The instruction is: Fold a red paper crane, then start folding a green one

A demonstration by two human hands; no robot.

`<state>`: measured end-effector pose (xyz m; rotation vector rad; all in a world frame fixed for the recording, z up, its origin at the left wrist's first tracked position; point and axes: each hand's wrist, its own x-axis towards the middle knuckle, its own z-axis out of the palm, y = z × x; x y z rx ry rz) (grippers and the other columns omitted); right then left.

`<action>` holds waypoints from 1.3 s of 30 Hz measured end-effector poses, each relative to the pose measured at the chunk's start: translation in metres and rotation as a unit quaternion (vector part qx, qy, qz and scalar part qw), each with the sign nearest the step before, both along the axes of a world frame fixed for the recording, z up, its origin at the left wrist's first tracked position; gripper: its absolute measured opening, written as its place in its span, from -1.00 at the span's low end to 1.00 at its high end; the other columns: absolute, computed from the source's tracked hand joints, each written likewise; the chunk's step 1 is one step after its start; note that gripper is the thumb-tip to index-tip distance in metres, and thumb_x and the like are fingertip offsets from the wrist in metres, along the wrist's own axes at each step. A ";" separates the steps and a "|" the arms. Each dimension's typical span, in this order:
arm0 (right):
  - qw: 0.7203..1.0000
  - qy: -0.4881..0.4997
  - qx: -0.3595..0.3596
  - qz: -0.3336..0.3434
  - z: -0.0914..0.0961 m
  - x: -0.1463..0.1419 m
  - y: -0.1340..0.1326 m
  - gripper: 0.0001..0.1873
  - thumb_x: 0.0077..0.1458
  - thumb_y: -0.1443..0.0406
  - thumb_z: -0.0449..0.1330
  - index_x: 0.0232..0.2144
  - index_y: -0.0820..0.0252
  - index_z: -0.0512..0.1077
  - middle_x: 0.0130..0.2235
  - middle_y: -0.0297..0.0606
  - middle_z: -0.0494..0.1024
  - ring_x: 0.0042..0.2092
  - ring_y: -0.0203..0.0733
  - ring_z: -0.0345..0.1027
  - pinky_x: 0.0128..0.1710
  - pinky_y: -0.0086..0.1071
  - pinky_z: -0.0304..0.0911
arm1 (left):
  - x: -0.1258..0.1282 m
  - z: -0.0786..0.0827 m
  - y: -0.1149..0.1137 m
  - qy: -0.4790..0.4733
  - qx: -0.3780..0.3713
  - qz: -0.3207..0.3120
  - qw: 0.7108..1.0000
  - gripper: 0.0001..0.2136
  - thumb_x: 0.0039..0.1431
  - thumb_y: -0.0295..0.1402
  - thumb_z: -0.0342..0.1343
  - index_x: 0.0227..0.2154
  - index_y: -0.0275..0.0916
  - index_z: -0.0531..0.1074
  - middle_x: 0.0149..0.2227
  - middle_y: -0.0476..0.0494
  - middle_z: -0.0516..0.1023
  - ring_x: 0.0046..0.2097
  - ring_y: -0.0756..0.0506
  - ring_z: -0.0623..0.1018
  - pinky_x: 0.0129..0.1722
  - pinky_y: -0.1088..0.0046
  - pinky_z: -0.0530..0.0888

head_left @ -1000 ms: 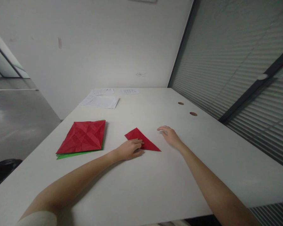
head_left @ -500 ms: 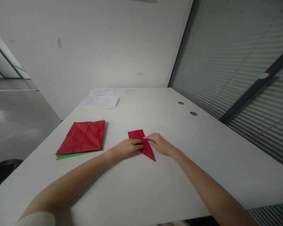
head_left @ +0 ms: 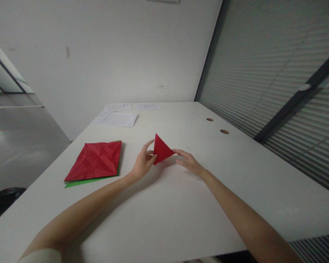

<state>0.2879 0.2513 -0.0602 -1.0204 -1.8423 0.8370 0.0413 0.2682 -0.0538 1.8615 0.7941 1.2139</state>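
A piece of folded red paper (head_left: 161,150) stands raised just above the table, showing a triangular face. My left hand (head_left: 144,162) grips its left edge, the thumb in front and the other fingers behind or beside it. At the paper's right corner is my right hand (head_left: 190,162), fingers stretched out, with a fingertip at or touching that point and the thumb apart below. To the left, a creased red sheet (head_left: 98,159) lies over green paper (head_left: 83,181) on the table.
The white table (head_left: 159,215) reaches back to a wall. Printed papers (head_left: 116,119) lie at the far left, and two round holes (head_left: 224,132) pierce the right side. Blinds (head_left: 244,80) line the right edge. A black bag (head_left: 5,202) sits beyond the left edge.
The folded red paper has come up off the table and turned from lying flat to upright. My left hand has shifted from pressing on it to gripping its edge; my right hand has moved slightly right.
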 end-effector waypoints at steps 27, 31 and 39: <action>0.983 -0.075 -0.143 -0.089 -0.011 0.002 0.009 -0.73 0.12 0.21 0.13 -0.33 0.26 0.57 -0.26 -0.10 0.60 -0.18 -0.08 0.46 -0.08 -0.17 0.33 | -0.004 -0.015 -0.002 0.429 0.341 -0.065 0.834 -0.72 0.31 -0.19 -0.01 -0.17 -0.24 0.51 -0.28 -0.19 0.51 -0.26 -0.11 0.53 -0.13 0.28 0.43; 0.989 -0.131 -0.033 -0.058 -0.002 0.007 0.001 -0.48 -0.04 0.03 0.31 -0.04 0.13 0.51 0.11 -0.04 0.37 0.16 0.02 0.22 0.16 -0.09 0.16 | -0.006 -0.017 0.001 0.427 0.316 -0.021 0.847 -0.72 0.35 -0.29 -0.08 -0.19 -0.23 0.53 -0.27 -0.21 0.51 -0.30 -0.08 0.53 -0.22 0.34 0.43; 0.968 -0.238 0.001 0.083 0.008 0.013 -0.001 -0.81 0.13 0.17 0.20 -0.31 0.04 0.61 -0.14 -0.21 0.58 -0.04 -0.10 0.38 0.08 -0.17 0.18 | -0.011 -0.012 -0.002 0.397 0.317 -0.103 0.855 -0.68 0.31 -0.19 -0.04 0.00 -0.21 0.43 0.00 -0.26 0.47 -0.08 -0.14 0.52 -0.04 0.29 0.38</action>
